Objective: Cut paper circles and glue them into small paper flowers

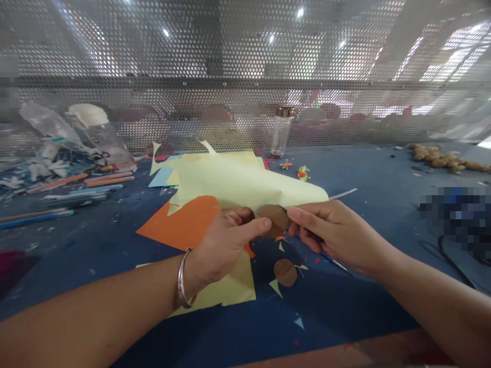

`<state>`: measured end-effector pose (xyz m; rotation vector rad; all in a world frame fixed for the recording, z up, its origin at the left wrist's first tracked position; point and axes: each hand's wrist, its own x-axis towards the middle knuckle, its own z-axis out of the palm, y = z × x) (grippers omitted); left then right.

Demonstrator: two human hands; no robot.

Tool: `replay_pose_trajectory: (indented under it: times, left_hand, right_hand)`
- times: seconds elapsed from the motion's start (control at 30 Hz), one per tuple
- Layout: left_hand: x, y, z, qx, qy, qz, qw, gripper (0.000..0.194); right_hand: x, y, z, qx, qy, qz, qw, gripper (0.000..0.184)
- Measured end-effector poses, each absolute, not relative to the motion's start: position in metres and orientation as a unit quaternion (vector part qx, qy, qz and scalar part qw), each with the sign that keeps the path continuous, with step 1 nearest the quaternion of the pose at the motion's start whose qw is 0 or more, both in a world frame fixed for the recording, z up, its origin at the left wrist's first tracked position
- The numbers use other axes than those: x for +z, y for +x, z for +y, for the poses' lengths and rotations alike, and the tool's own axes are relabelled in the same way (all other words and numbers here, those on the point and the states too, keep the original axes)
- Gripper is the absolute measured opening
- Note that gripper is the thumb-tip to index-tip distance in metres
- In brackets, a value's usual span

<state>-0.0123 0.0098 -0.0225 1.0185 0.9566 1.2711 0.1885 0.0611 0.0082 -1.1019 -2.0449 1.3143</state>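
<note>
My left hand [233, 235] is closed, its thumb laid over a round brown disc [276, 225], which looks like cardboard. A large pale green sheet of paper [230, 176] with cut edges rises curled behind the disc. My right hand [326, 225] is closed in a pinch where the disc's right edge meets the paper; the exact grip is partly hidden. Beyond its fingers sticks out a thin metallic strip [344, 194], its other end hidden. A second brown disc [285, 272] lies on the table below, among paper scraps [275, 288]. A bracelet circles my left wrist.
Orange paper [180, 222] and yellow paper [230, 281] lie under my left arm. Pens [109, 179], a white-lidded bottle [99, 133] and crumpled pieces stand left. A clear bottle [281, 133] stands behind, before a perforated metal screen [238, 66]. Beige lumps [437, 156] lie right.
</note>
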Motion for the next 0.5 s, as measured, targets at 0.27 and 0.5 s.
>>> replay_pose_trajectory:
  times: [0.27, 0.5]
  left_hand:
    - [-0.0273, -0.0144, 0.0101, 0.524, 0.458, 0.448, 0.562, 0.025]
    - [-0.0208, -0.0147, 0.0103, 0.51, 0.482, 0.471, 0.534, 0.024]
  right_hand:
    - [0.0058, 0.1936, 0.0671, 0.451, -0.386, -0.777, 0.209, 0.057]
    - [0.0074, 0.1954, 0.068, 0.453, -0.366, -0.788, 0.2, 0.05]
